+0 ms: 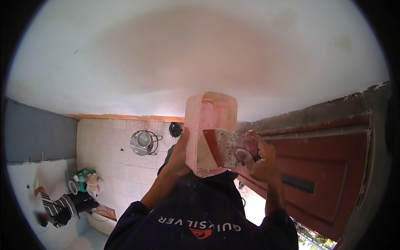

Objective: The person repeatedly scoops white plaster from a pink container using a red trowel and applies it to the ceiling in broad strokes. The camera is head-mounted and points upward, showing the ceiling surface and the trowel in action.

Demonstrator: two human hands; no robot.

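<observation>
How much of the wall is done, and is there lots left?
The wall already looks mostly smooth white, with one wide pinkish patch in the middle. Right now the left hand holds a pink tub and the right hand dips a red scraper into it. The rough dark edge above the door looks unfinished.

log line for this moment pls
left hand holds pink tub | right hand holds red scraper in tub | wall ahead

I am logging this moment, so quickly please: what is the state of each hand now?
Left hand: closed on the pink tub.
Right hand: closed on the red scraper, blade inside the tub.
</observation>
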